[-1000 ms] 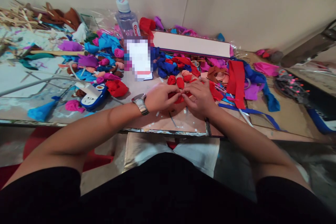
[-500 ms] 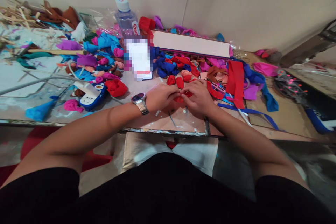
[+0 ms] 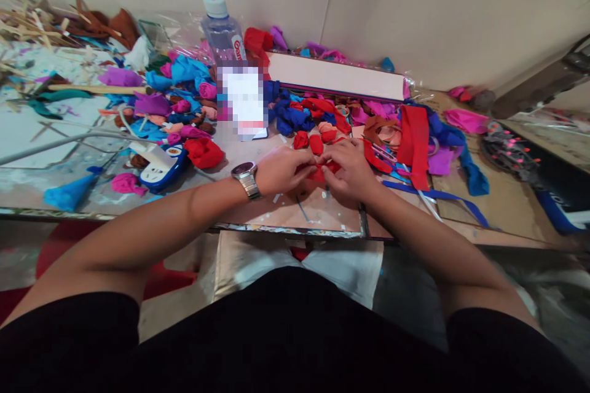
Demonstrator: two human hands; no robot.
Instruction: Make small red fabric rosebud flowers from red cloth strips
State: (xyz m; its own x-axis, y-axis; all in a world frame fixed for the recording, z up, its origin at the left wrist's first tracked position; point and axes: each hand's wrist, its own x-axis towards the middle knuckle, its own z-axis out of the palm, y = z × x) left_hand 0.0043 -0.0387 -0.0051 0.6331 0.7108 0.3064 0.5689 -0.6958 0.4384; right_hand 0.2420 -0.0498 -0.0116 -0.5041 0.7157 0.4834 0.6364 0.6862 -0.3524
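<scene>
A piece of red crepe paper (image 3: 316, 172) is pinched between my two hands over the table. My left hand (image 3: 284, 170), with a metal watch (image 3: 246, 178) on the wrist, has its thumb and fingers closed on the left side of the paper. On the right side, my right hand (image 3: 349, 170) grips the same paper between thumb and fingers. Just beyond the fingertips lie small red rolled pieces (image 3: 301, 139) and a pale pink one (image 3: 327, 131). The fingers hide part of the held paper.
A bottle (image 3: 222, 34) and a blurred bright phone (image 3: 244, 98) stand behind my left hand. A blue and white power strip (image 3: 163, 169) lies left. Heaped coloured paper, a long white box (image 3: 336, 76) and a wide red strip (image 3: 415, 146) lie beyond and right. The table edge (image 3: 295, 232) is near.
My fingertips have moved slightly apart, and more of the red paper shows between them. Both hands keep their hold.
</scene>
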